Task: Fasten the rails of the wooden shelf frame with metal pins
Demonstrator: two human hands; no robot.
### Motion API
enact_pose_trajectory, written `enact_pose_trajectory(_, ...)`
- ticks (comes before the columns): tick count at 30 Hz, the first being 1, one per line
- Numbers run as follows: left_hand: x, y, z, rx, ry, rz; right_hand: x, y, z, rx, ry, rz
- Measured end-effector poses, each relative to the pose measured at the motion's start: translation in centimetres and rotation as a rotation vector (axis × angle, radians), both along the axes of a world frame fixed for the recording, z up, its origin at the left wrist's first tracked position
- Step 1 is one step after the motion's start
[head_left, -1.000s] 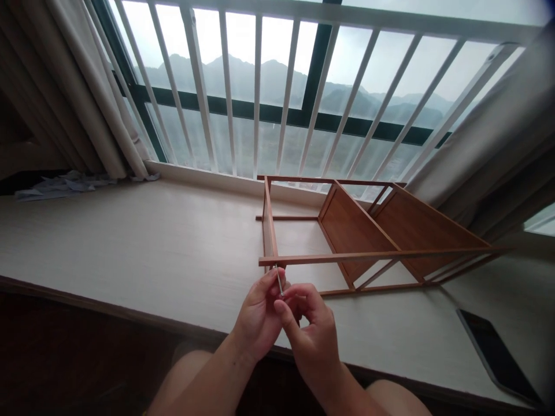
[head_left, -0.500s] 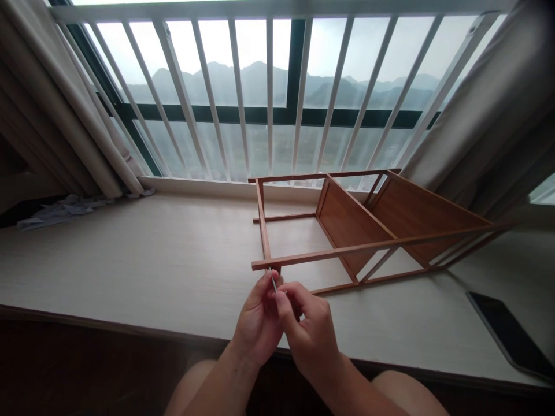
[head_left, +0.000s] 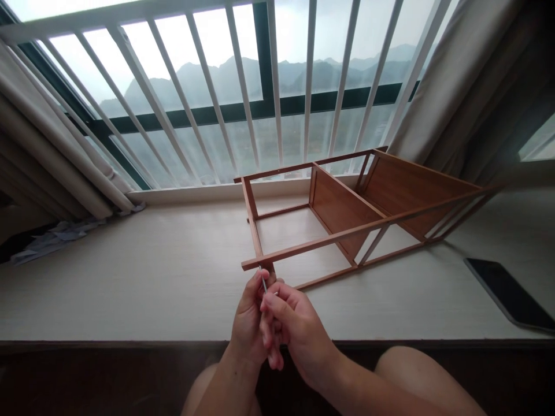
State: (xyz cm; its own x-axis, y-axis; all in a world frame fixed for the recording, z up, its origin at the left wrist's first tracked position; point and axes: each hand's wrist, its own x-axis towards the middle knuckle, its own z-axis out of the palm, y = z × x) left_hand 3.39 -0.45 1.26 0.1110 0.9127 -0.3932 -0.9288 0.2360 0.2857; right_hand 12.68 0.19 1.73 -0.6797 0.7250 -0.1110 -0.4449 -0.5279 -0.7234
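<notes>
Metal rod (head_left: 262,278) pinched between both closed hands (head_left: 271,326).

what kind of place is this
Probably a room in a high-rise home: a wide window ledge behind white safety bars, curtains at the sides, mountains outside, and a small wooden shelf frame on the ledge.

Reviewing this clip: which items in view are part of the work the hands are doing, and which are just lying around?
In use:
- thin metal rod, pinched between left hand and right hand
- wooden rack lying on its side, its near corner just above the rod's tip

Lying about:
- dark phone flat on the sill, at the right
- crumpled paper by the curtain, far left
</notes>
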Motion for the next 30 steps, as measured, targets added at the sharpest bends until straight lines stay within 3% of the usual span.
enact_pose_trajectory(5, 0.3, 0.5, 0.4, 0.045, 0.004, 0.099, 0.3, -0.1, 0.0, 0.215, -0.207, -0.176)
enact_pose_trajectory(13, 0.5, 0.6, 0.4, 0.036, 0.012, 0.153, 1.1, 0.4, 0.5, 0.837, -0.677, -0.41)
enact_pose_trajectory(17, 0.5, 0.7, 0.2, -0.005, -0.001, 0.16, 1.2, 0.7, 0.7, 1.052, -0.83, -0.493)
enact_pose_trajectory(21, 0.5, 0.8, 0.2, -0.014, -0.061, 0.18, 1.2, 1.1, 0.6, 1.135, -0.871, -0.546)
enact_pose_trajectory(30, 0.7, 1.0, 0.4, -0.056, -0.096, 0.165, 1.1, 1.4, 0.8, 1.118, -0.854, -0.554)
